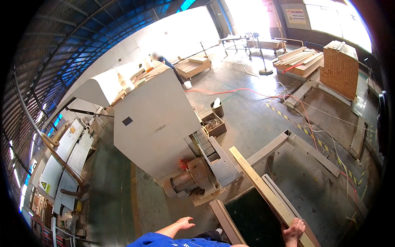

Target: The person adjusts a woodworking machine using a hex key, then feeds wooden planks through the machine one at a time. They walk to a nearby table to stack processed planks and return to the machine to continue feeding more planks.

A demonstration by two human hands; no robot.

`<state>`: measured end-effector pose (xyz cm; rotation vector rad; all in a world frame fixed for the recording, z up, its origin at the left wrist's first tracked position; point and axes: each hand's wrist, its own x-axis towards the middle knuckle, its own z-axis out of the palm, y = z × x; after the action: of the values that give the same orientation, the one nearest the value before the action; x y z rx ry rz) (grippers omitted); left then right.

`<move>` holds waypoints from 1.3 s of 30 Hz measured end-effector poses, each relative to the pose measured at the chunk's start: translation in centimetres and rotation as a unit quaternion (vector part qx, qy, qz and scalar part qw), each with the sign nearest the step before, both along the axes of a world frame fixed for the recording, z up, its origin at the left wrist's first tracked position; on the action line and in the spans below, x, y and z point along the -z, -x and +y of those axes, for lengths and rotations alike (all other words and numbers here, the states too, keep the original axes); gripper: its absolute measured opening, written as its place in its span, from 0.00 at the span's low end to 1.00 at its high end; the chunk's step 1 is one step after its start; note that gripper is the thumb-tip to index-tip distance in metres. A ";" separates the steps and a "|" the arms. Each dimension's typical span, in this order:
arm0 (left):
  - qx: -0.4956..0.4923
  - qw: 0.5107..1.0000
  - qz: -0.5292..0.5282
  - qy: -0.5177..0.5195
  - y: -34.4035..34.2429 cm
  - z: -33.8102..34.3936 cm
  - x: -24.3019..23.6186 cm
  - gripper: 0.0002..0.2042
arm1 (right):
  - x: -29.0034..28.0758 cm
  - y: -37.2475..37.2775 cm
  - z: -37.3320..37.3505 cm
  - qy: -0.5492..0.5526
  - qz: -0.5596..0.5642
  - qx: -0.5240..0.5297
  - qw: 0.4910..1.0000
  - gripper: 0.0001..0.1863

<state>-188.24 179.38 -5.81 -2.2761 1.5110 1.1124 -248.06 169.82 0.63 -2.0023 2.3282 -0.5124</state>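
curling your nearer right hand point(293, 230) over the long pale plank point(262, 185), you have its length running forward and leftward from those fingers, your left hand point(185, 223) apart, empty, loosely spread.

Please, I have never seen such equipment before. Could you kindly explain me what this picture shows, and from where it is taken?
There is no robot here: a person works with two bare hands. One wide fisheye camera on the person's head looks down, so straight edges bend near the rim. The picture's left is the person's left.

The left hand is empty, with its fingers open. The right hand is closed over a long, pale wooden board. This board lies along the right side of a dark green surface.

Ahead stands a large grey machine cabinet with a motor low on its near side. Farther back, another person is partly hidden behind it.
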 end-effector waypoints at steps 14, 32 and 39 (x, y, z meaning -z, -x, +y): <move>-0.001 1.000 0.011 0.004 0.4 -0.3 -0.3 0.35 | 0.3 0.1 0.2 -0.005 -0.001 0.007 1.000 0.30; -0.003 1.000 0.019 0.014 0.1 -1.4 0.8 0.36 | 3.8 1.3 -0.5 0.085 0.065 -0.018 0.994 0.31; 0.017 1.000 0.016 -0.006 0.0 0.1 1.4 0.36 | 1.5 0.6 -0.1 -0.001 -0.007 -0.005 1.000 0.29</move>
<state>-188.23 179.47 -7.19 -2.2266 1.5455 1.1500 -248.68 169.74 -0.91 -2.0026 2.3091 -0.5226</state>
